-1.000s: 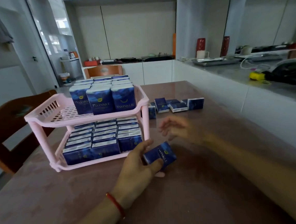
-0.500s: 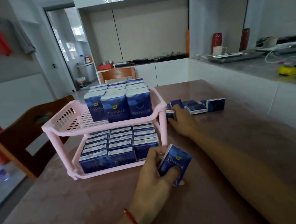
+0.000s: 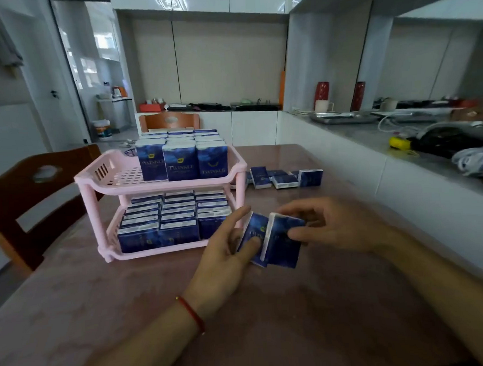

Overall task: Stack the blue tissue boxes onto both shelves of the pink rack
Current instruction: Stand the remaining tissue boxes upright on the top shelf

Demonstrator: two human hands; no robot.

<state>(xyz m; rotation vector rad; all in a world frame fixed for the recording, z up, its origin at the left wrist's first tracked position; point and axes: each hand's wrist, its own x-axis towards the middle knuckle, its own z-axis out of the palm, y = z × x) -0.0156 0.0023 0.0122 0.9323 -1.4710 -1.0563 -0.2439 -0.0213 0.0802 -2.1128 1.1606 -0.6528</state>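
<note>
A pink two-shelf rack (image 3: 235, 175) stands on the table left of centre. Blue tissue boxes (image 3: 182, 162) stand upright in rows on its upper shelf, and more blue boxes (image 3: 159, 234) fill the lower shelf. In front of the rack's right corner, my left hand (image 3: 224, 253) holds one blue tissue box (image 3: 254, 234). My right hand (image 3: 337, 226) holds a second blue box (image 3: 284, 243) pressed against the first. Several loose blue boxes (image 3: 286, 176) lie on the table behind the rack's right side.
A dark wooden chair (image 3: 34, 199) stands at the table's left edge and another chair (image 3: 170, 120) at the far end. A white counter (image 3: 373, 159) with cables, a yellow object (image 3: 399, 143) and a metal tray runs along the right.
My right hand came back from the loose pile carrying a second box and brought it against the box in my left hand. The camera view tilted up slightly.
</note>
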